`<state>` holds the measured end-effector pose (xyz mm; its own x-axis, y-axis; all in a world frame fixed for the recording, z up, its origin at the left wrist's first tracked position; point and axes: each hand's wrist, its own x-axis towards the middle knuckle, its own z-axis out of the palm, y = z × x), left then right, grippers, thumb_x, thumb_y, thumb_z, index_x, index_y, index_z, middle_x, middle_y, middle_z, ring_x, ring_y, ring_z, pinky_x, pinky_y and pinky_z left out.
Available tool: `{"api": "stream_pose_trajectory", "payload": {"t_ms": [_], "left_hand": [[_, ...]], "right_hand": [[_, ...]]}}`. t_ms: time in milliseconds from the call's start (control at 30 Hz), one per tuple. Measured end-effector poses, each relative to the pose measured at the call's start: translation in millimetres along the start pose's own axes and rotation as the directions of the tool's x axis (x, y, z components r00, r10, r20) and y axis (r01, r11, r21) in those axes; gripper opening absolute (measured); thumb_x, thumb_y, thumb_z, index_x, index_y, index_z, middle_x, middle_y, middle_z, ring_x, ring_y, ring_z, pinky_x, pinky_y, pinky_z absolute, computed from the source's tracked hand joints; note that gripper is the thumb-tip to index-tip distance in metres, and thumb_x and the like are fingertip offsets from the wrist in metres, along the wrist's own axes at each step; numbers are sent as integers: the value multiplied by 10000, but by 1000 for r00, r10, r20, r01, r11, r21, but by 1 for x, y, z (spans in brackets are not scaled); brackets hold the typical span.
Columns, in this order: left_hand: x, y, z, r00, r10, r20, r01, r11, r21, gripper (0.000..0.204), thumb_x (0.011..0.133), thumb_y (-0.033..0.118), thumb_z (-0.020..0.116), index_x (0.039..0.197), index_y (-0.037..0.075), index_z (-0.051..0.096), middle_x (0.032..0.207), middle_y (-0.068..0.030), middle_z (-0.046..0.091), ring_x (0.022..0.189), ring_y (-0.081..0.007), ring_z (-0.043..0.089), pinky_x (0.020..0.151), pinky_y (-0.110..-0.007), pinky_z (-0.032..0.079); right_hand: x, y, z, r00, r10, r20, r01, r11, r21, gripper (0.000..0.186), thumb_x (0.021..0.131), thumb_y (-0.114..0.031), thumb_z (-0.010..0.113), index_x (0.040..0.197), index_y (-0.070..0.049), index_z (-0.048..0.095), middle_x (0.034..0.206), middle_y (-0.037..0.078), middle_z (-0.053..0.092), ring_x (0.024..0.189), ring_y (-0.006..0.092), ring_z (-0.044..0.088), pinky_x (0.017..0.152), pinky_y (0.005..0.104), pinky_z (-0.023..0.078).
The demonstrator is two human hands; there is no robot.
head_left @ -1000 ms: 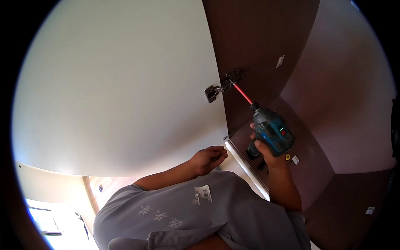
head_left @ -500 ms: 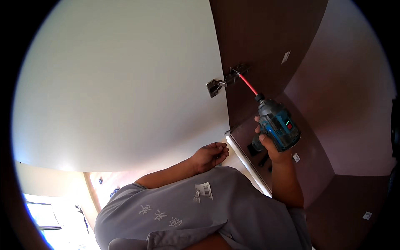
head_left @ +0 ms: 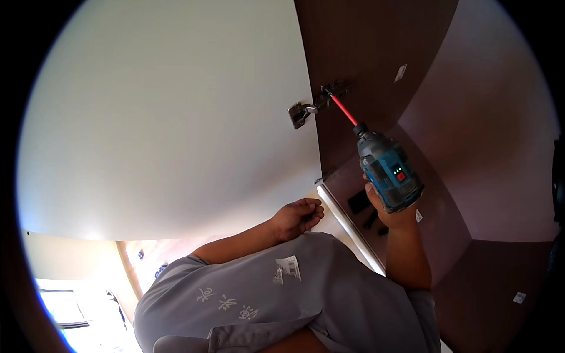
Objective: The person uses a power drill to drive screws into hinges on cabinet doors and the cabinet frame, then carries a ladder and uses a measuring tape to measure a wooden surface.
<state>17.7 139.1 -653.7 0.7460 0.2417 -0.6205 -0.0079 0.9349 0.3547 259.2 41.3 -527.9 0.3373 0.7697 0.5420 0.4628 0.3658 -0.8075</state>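
Note:
My right hand (head_left: 393,213) grips a blue and black cordless impact driver (head_left: 385,167), its fingers partly hidden behind the tool. A long red screwdriver bit (head_left: 344,110) runs from its chuck up to the metal cabinet hinge (head_left: 325,100). The bit's tip is at the hinge plate on the dark brown panel (head_left: 365,35); the hinge cup is on the large pale door (head_left: 176,117). Below the door edge, in front of my chest, my left hand (head_left: 297,219) is closed with curled fingers. Whatever lies in those fingers, if anything, is hidden.
A second hinge (head_left: 319,180) shows lower on the door edge. Dark tools or parts (head_left: 360,202) lie on the brown cabinet surface behind my right wrist. The cabinet's side wall (head_left: 500,135) stands at the right. A bright window (head_left: 62,306) is at lower left.
The driver has shifted slightly up and left and turned in my right hand, its bit now higher at the hinge. The whole view has tilted a little. My left hand stays closed.

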Motion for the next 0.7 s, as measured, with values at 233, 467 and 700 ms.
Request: {"api": "stream_pose_trajectory", "payload": {"t_ms": [233,467,700], "left_hand": [[1,-4,-2,1000,-6,-11,6,999,38,182,1073,142,495,1187,52,605,1068,-54,662,1007,-168,668,893,-278,596],[-2,-6,-3,1000,-16,-20,16,1000,12,160,1064,126,513,1173,54,605,1066,-58,664,1009,-170,675,896,-281,602],[-3,-5,0,999,-17,-40,18,1000,17,156,1060,122,522,1170,55,610,1069,-60,668,1014,-175,679,901,-287,604]], "right_hand": [[-4,10,-8,998,-52,32,53,998,-18,341,829,18,729,1160,-9,651,1095,119,707,933,182,695,782,319,573],[-3,14,-4,999,-41,30,45,987,-154,212,843,-79,755,1046,-90,693,1021,64,707,864,210,695,753,336,561],[-7,27,-7,989,-92,113,110,981,-158,467,862,53,687,1314,-18,592,1219,159,685,982,171,674,839,313,571]]}}
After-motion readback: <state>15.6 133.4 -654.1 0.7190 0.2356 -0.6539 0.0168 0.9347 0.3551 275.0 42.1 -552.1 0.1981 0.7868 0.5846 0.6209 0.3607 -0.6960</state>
